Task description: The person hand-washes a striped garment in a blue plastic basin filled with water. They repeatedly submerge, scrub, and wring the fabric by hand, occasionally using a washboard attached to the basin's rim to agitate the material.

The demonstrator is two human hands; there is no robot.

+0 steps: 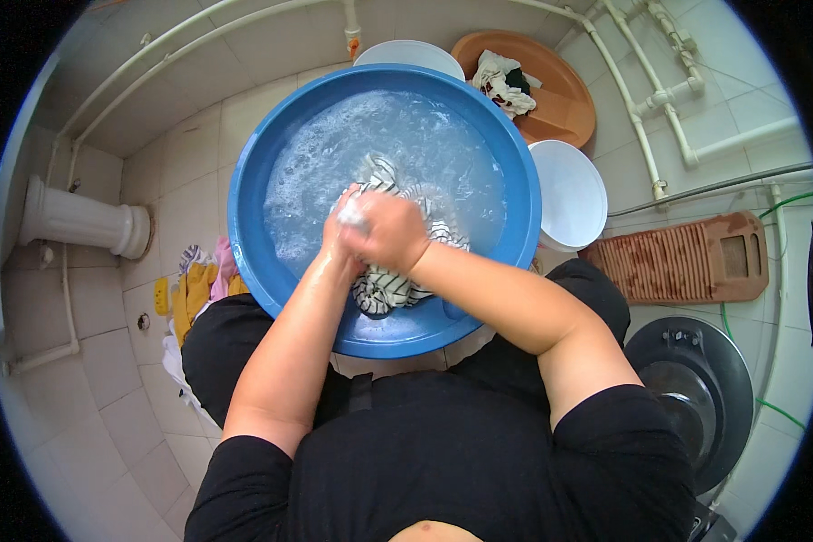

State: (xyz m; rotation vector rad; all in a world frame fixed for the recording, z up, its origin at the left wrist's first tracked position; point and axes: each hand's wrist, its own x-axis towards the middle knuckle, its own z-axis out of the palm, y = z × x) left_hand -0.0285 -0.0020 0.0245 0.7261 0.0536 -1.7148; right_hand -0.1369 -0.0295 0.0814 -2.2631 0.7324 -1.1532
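A large blue basin [247, 194] of sudsy water [307, 149] stands in front of me. Over its near half my two hands press together on a white garment with dark stripes [390, 287]. My left hand [334, 237] is closed round a bunched part of it. Across it lies my right hand [396, 231], blurred by motion, its fingers closed on the same cloth. A small whitish bit [352, 215] shows between the hands; I cannot tell whether it is cloth or foam. The rest of the garment lies wet below and beside them.
Behind the basin are a white tub [411, 56] and a brown basin [574, 99] holding clothes [504, 83]. To the right stand a white bucket [569, 194], a brown washboard [677, 262] and a black round basin [727, 361]. Coloured clothes [194, 289] lie left.
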